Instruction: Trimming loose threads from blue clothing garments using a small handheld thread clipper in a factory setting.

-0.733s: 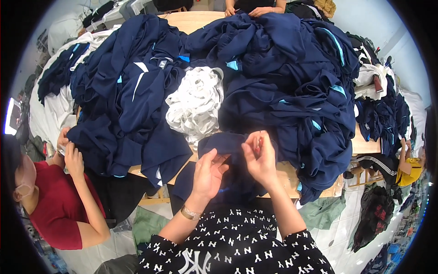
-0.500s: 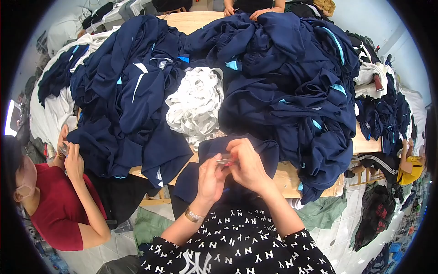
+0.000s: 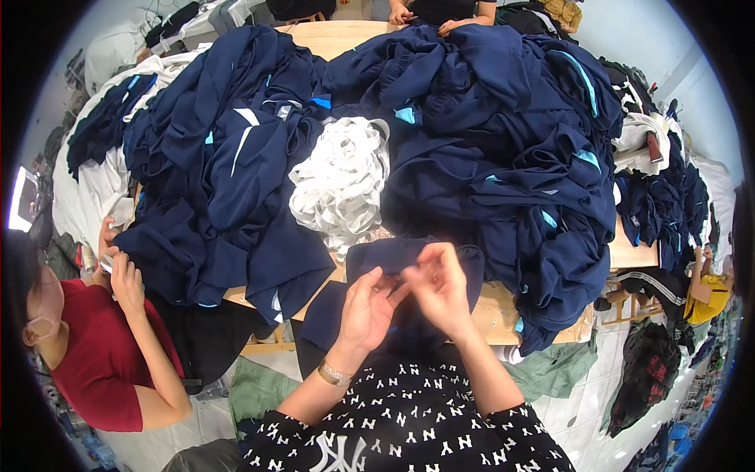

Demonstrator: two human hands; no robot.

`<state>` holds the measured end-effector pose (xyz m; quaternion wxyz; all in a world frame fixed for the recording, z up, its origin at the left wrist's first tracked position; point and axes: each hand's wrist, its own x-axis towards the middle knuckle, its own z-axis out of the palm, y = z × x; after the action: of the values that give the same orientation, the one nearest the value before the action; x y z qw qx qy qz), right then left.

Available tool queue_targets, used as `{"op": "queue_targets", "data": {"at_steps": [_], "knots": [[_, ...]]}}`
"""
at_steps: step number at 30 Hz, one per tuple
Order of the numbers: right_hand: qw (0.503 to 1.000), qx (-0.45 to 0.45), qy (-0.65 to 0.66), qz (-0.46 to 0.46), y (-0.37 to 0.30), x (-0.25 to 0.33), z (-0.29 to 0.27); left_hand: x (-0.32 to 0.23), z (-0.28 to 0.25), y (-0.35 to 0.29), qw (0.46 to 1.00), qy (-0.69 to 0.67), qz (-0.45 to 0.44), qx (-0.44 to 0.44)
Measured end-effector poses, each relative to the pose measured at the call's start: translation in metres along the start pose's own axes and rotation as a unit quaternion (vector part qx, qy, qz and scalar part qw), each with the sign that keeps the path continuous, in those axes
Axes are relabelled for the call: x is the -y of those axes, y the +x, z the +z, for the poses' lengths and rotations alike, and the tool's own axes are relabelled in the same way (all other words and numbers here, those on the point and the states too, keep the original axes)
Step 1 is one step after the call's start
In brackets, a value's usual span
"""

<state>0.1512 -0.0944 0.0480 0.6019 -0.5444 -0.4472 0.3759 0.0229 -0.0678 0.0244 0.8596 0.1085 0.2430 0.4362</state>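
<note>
Hands met over a navy garment (image 3: 377, 259) at the near edge of the wooden table (image 3: 629, 253). The left hand (image 3: 366, 311) and right hand (image 3: 439, 285) had fingers curled close together above it; any grip between them was too blurred to tell. White cloth strips (image 3: 343, 182) lay just beyond, between navy clothing piles (image 3: 503, 157).

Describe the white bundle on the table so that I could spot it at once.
Start at the wooden table heaped with navy garments. In the gap between the two big navy piles, just beyond the person's left hand and right hand, lies a tangled white bundle. It is the only white heap amid dark blue.
</note>
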Motion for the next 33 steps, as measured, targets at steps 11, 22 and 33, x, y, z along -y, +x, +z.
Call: {"op": "queue_targets", "data": {"at_steps": [11,22,33], "knots": [[0.974,-0.003,-0.155,-0.167,-0.006,0.0,0.001,-0.005,0.02,-0.01,0.995,-0.058,-0.076,0.015],[0.993,-0.109,-0.011,-0.053,-0.015,0.013,0.003,-0.003,0.025,-0.009,0.998,0.046,0.022,0.03],[0.99,-0.121,0.059,-0.052,-0.004,0.019,0.023,0.006,0.033,-0.024,0.931,0.258,0.254,0.046]]}}
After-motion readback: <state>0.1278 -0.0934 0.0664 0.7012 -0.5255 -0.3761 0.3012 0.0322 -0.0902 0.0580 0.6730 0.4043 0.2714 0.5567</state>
